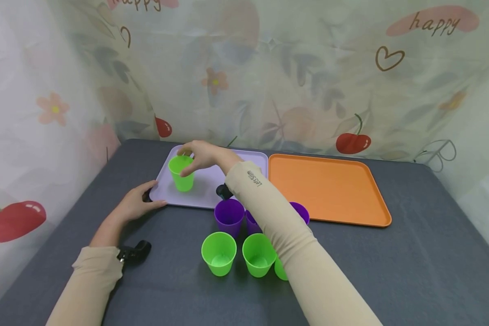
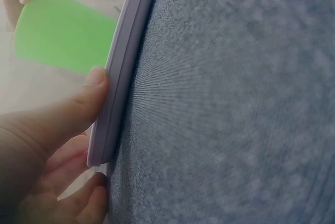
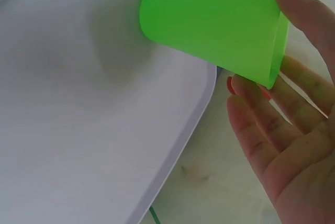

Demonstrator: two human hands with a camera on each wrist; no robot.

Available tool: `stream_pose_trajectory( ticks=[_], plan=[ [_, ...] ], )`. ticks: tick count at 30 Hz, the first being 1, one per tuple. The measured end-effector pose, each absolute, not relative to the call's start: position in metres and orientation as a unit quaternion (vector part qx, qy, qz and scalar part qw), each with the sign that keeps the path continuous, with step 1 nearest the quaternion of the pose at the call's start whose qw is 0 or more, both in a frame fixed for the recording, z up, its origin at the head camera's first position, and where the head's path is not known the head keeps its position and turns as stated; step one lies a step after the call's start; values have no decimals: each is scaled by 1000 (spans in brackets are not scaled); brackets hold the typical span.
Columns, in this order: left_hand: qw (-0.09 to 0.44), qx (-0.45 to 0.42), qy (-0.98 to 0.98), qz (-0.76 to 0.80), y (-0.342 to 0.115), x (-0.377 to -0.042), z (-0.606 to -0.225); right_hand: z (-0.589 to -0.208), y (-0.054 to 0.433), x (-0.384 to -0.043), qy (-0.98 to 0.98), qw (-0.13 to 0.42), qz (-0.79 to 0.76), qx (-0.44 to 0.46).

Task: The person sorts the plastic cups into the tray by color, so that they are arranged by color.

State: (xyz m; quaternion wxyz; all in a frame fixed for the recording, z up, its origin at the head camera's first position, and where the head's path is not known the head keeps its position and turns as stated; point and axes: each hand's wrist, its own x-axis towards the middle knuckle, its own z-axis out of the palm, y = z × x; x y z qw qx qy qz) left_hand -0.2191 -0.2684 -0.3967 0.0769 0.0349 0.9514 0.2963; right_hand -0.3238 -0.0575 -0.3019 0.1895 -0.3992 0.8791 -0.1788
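Observation:
My right hand (image 1: 203,156) pinches the rim of a green cup (image 1: 182,174) between thumb and fingers. The cup is upright over the left part of a light purple tray (image 1: 212,197). Seen from the right wrist, the thumb lies on one side of the cup's rim and the fingertips (image 3: 243,85) go behind the other. My left hand (image 1: 136,203) grips the tray's near left corner, its thumb (image 2: 94,77) along the front edge and its fingers round the left side.
An orange tray (image 1: 330,190) lies right of the purple one. In front stand purple cups (image 1: 229,217), with a row of green cups (image 1: 218,256) nearer me; my right sleeve (image 1: 285,226) partly hides both rows. A printed curtain (image 1: 269,90) hangs behind the table.

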Motion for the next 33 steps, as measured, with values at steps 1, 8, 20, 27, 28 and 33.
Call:
stream_pose_trajectory(
  ticks=[1, 8, 20, 27, 28, 33],
  plan=[
    [77, 36, 951, 297, -268, -219, -397, -302, -57, -324, 880, 189, -177, -399],
    [78, 36, 953, 291, -266, -220, -397, -301, -53, -325, 883, 198, -170, -390],
    [76, 36, 951, 299, -262, -219, -396, -274, -22, -327, 881, 200, -218, -368],
    [81, 30, 949, 304, -263, -218, -397, -241, 14, -314, 867, 188, -252, -387],
    [81, 29, 949, 303, -263, -218, -397, -238, 21, -311, 864, 184, -255, -393],
    [79, 27, 952, 296, -265, -219, -398, -229, 58, -291, 850, 166, -290, -407]
  ],
)
